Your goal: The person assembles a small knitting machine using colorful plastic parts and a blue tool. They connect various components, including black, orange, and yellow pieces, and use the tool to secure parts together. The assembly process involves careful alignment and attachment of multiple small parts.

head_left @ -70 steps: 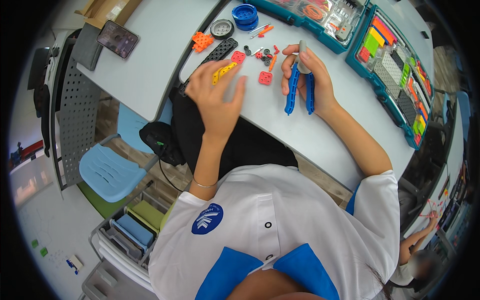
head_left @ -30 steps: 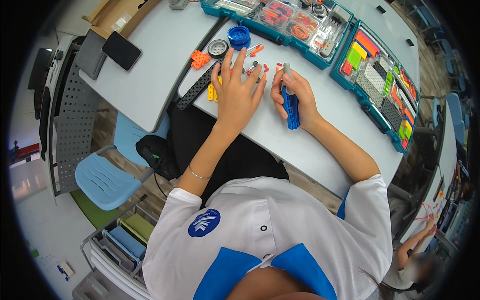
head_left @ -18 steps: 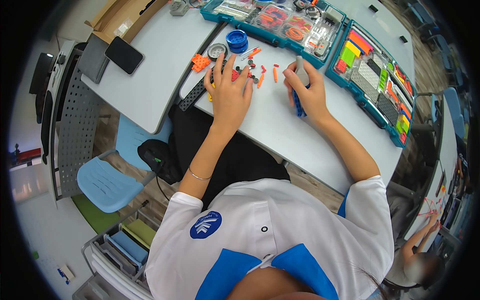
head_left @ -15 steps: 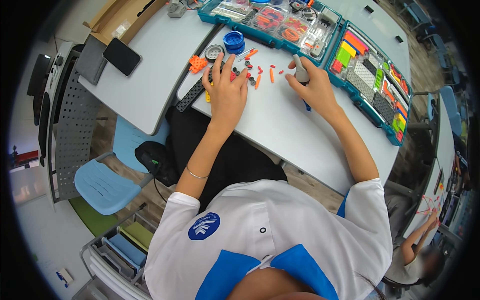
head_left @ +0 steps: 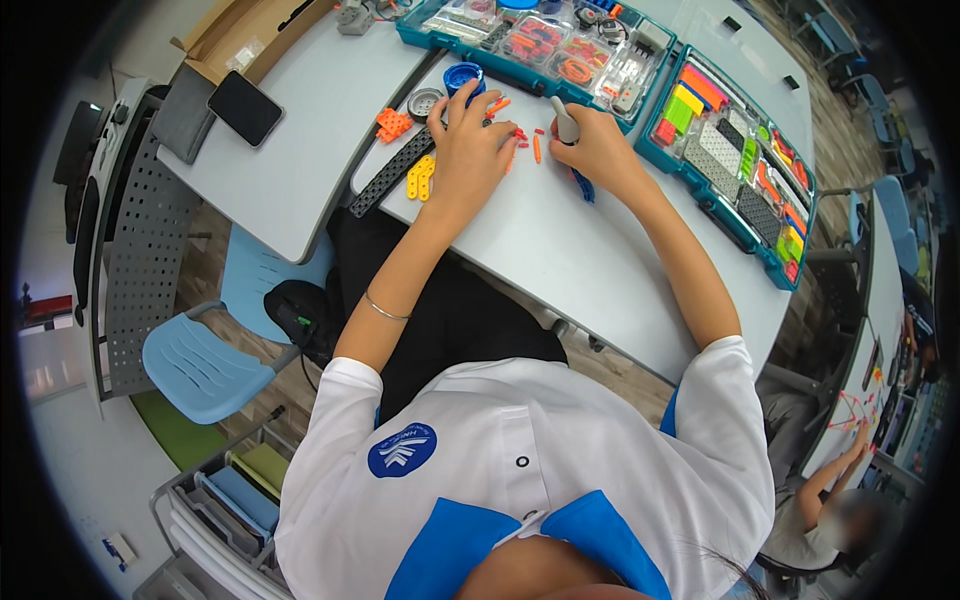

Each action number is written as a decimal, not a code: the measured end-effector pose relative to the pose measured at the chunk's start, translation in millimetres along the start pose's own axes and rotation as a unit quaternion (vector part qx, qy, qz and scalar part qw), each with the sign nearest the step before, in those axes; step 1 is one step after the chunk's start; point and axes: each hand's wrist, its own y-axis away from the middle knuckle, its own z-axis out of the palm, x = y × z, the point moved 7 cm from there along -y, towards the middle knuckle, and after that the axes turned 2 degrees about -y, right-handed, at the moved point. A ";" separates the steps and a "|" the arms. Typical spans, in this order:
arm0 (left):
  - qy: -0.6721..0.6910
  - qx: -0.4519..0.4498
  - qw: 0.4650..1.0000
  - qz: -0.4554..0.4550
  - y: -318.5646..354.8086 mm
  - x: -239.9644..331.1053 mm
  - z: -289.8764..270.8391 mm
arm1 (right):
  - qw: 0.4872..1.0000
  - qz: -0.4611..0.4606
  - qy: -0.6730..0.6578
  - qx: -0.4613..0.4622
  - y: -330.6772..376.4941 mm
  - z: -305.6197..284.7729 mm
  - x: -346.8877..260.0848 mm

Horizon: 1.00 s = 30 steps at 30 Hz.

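My left hand (head_left: 465,145) is palm down over a cluster of small red, orange and dark building pieces, its fingers apart. It hides part of them. Just past its fingertips stands a blue wheel rim (head_left: 462,77), with a grey wheel (head_left: 425,103) to its left. My right hand (head_left: 596,148) is closed on a grey rounded piece with a narrow upper tip (head_left: 565,122). A dark blue part (head_left: 583,187) shows beneath that hand; whether it joins the grey piece is hidden. Between the hands lie an orange pin (head_left: 537,150) and small red connectors (head_left: 520,134).
Left of my left hand are yellow beams (head_left: 420,178), a long black perforated beam (head_left: 385,180) and orange blocks (head_left: 393,124). Open teal parts cases (head_left: 722,215) border the work area at the back and right. A phone (head_left: 246,108) and cardboard box (head_left: 215,45) occupy the left table.
My left hand has shifted right over the small pieces, uncovering the yellow beams. My right hand has moved left and nearer with the grey piece, and more of the blue part shows.
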 end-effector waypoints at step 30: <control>0.033 0.007 0.996 -0.078 7.8 -27.7 -20.6 | 0.997 -0.039 0.051 -0.039 -22.2 11.5 -14.3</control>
